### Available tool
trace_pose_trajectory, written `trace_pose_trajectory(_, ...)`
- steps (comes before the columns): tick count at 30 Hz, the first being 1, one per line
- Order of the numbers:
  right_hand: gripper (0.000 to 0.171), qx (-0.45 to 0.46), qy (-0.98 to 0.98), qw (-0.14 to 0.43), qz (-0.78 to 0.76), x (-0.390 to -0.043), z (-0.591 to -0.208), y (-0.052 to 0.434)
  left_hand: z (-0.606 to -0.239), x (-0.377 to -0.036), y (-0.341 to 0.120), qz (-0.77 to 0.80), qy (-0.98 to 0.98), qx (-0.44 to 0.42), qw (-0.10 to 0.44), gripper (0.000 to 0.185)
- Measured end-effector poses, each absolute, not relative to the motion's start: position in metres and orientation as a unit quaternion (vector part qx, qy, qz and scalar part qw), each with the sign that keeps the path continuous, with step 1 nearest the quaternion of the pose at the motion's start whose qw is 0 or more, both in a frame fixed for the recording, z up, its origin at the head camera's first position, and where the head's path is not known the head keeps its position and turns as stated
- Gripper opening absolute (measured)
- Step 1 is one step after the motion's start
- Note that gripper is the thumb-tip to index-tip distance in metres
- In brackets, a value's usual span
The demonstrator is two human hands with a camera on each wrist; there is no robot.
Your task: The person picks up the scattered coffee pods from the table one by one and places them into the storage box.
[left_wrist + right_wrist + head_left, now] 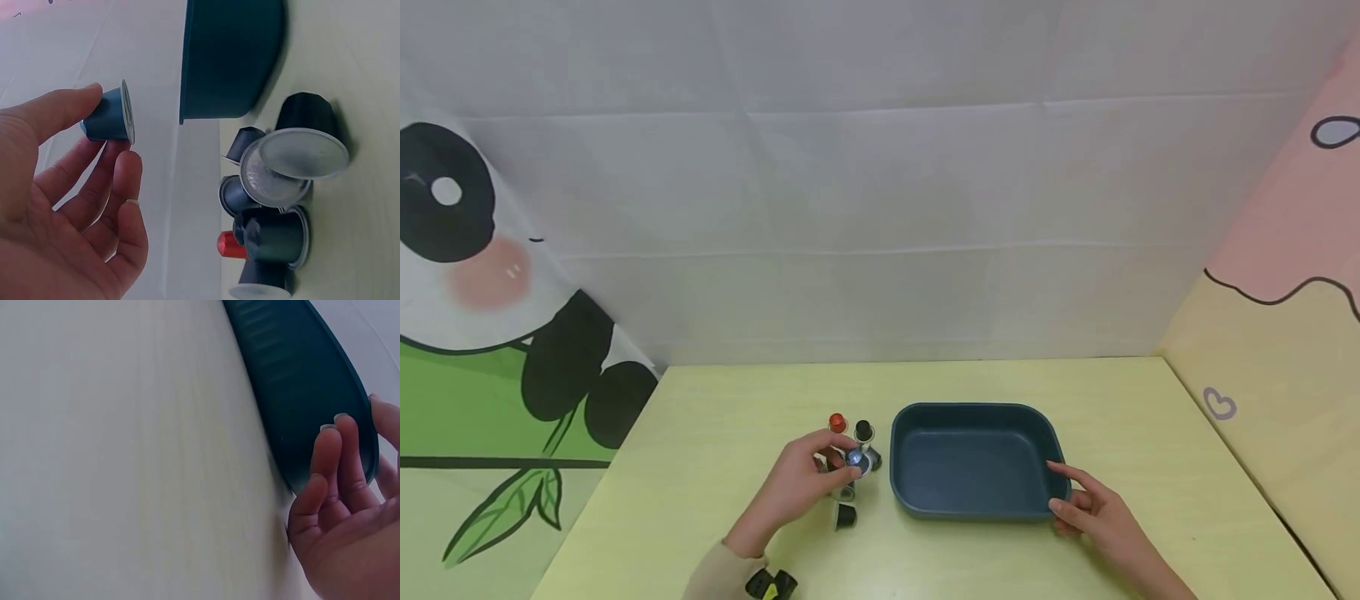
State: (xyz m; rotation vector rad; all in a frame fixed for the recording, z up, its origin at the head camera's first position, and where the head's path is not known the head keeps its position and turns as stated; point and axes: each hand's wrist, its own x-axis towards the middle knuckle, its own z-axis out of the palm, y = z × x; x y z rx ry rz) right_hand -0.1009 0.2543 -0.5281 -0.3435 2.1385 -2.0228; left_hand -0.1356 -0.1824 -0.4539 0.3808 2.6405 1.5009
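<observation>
My left hand (801,479) pinches a blue coffee capsule (859,458) between thumb and fingers, above a cluster of other capsules. In the left wrist view the held capsule (107,114) is tilted on its side, its foil lid facing right. The cluster includes a red capsule (837,422), a black capsule (863,430) and a dark capsule (846,516) lying nearest me; the hand hides part of it. To the right sits a dark blue rectangular dish (973,505). My right hand (1093,512) grips its right end, index finger at the rim and other fingers against the outer wall (300,394).
The pale yellow table (700,417) carries the dish and the capsules. A white cloth backdrop (880,208) rises behind it. Printed panels stand at both sides, with a green and white one (490,400) on the left and a pink and cream one (1285,333) on the right.
</observation>
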Motion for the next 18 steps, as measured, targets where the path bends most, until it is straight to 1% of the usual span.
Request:
trace_pose_trajectory(7,0.054,-0.103,0.72,0.099,-0.679,-0.102,-0.528,0.254,-0.452,-0.15,-0.169,0.498,0.85,0.165,0.041,0.027)
trace_pose_trajectory(12,0.054,-0.1,0.719,0.108,-0.679,-0.104,-0.528,0.254,-0.45,-0.16,-0.155,0.5,0.842,0.198,0.043,0.024)
trace_pose_trajectory(18,0.052,-0.098,0.726,0.104,-0.673,-0.104,-0.527,0.256,-0.445,-0.171,-0.135,0.478,0.851,0.212,0.049,0.024)
